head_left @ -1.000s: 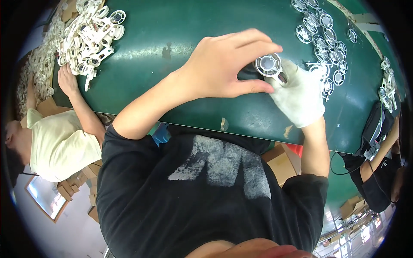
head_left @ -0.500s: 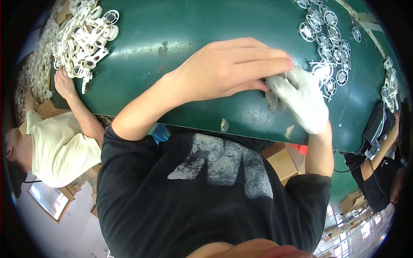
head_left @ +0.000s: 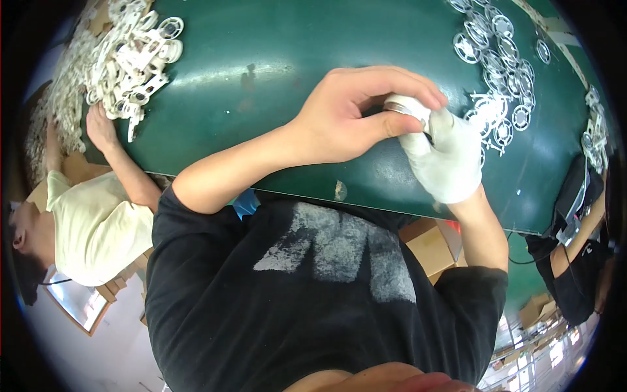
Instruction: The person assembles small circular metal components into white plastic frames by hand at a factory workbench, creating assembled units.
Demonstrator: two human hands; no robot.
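Since half a second ago, the bare left hand (head_left: 356,121) has curled tighter, exposing a small white round part (head_left: 406,104) pinched in its fingertips above the green table (head_left: 261,98). Opposite it, the white-gloved right hand (head_left: 444,157) grips the part, seemingly steadying it.

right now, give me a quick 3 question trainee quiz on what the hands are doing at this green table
1. True or false: the right hand wears a white glove.
2. What do both hands grip between them? A) a cardboard box B) a small round white part C) a blue cloth
3. Fill in: the loose pile of flat white wheels lies on the ____ side of the table.

Key
1. True; the left hand is bare.
2. B, the white part is pinched at the fingertips.
3. Right; a second heap of white parts lies at the left.
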